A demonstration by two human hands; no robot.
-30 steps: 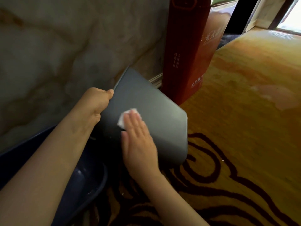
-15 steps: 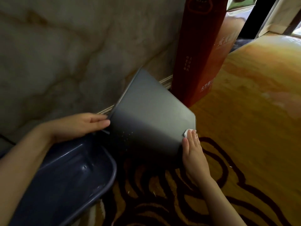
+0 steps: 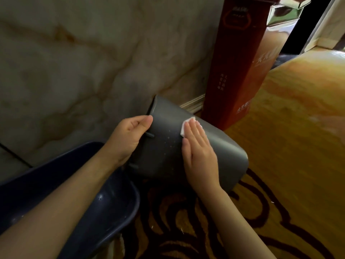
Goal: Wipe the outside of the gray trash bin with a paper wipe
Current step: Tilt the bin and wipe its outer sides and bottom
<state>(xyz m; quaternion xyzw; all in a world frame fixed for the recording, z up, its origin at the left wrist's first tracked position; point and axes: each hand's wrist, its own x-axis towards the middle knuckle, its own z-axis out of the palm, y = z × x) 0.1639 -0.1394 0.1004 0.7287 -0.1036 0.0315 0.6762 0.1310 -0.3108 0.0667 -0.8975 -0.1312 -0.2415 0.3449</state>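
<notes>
The gray trash bin [image 3: 220,157] lies tipped on its side on the carpet, its open rim toward the marble wall and its base toward the right. My left hand [image 3: 128,135] grips the rim at the bin's left end, thumb on the outside. My right hand [image 3: 198,150] lies flat on the bin's upper side, fingers together, pressing a white paper wipe [image 3: 186,126] against it. Only the wipe's edges show past my fingertips. Small pale specks dot the bin's side between my hands.
A dark blue plastic tub [image 3: 104,212] sits at the lower left, under my left forearm. A tall red box [image 3: 240,58] stands against the marble wall [image 3: 74,62] just behind the bin. Orange carpet with dark swirls [image 3: 289,146] spreads to the right.
My right hand moved with the wipe from the bin's base corner up onto its upper side. My left hand closed on the rim. The bin turned and lies lower.
</notes>
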